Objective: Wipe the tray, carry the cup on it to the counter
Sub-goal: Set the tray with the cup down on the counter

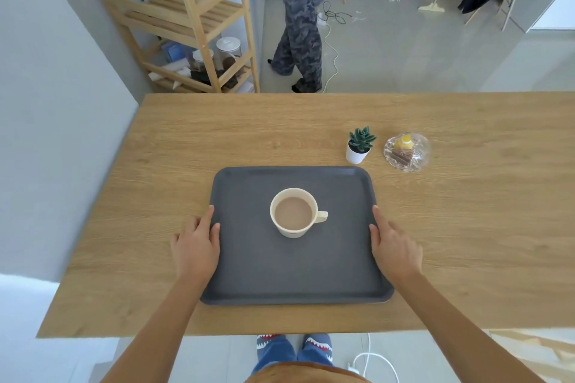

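Left hand (196, 241) and right hand (392, 246), fingers together, grip the tray's (249, 274) side edges; cup (294, 212) at its centre.

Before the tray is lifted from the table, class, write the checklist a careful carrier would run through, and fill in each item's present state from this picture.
1. Left hand on the left rim of the tray: ok.
2. Right hand on the right rim: ok.
3. Cup upright, near the tray's middle: ok.
4. Drink level below the cup's rim: ok, but fairly full.
5. Potted plant and domed dish apart from the tray's far edge: ok.
6. Tray already wiped: cannot tell; no cloth is in view.
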The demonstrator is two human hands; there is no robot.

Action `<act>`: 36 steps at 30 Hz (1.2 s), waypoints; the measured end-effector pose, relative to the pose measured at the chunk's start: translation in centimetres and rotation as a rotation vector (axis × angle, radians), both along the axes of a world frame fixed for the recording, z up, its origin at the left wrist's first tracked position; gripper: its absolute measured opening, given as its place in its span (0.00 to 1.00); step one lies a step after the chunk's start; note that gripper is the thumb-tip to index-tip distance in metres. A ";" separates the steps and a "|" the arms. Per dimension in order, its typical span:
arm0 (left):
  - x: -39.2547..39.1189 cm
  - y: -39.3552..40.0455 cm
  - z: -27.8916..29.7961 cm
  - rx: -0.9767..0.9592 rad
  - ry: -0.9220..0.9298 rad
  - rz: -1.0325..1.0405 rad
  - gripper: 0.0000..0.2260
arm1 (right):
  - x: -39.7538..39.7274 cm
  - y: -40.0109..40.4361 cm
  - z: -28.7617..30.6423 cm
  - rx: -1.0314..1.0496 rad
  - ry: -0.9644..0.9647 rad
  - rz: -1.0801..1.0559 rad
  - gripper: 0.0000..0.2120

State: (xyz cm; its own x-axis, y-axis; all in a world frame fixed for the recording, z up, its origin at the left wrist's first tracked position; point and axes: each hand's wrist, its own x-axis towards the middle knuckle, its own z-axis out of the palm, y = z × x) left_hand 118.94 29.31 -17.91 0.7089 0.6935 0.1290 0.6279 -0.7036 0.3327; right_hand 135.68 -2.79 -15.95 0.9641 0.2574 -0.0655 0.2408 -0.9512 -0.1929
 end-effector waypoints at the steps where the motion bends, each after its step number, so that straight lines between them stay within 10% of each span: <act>1: 0.0 -0.3 0.3 0.016 -0.006 0.022 0.19 | 0.1 -0.1 0.4 -0.007 -0.020 -0.011 0.22; 4: 0.9 -1.7 1.4 -0.158 -0.098 -0.103 0.29 | -0.4 0.5 0.7 0.171 -0.022 0.070 0.27; 8: 3.4 -4.6 1.9 -0.581 -0.039 -0.431 0.41 | -1.2 3.6 1.1 0.575 0.428 0.193 0.33; 25: 4.4 -6.6 0.6 -0.449 -0.081 -0.324 0.33 | -0.4 6.4 0.3 0.615 0.459 0.261 0.26; 30: 1.9 -4.1 0.1 -0.207 -0.025 -0.067 0.34 | -0.5 3.2 -0.5 0.299 -0.104 0.024 0.26; 36: -0.3 -2.1 -1.5 -0.091 0.125 0.013 0.28 | 0.4 1.1 -2.5 0.253 -0.006 0.030 0.27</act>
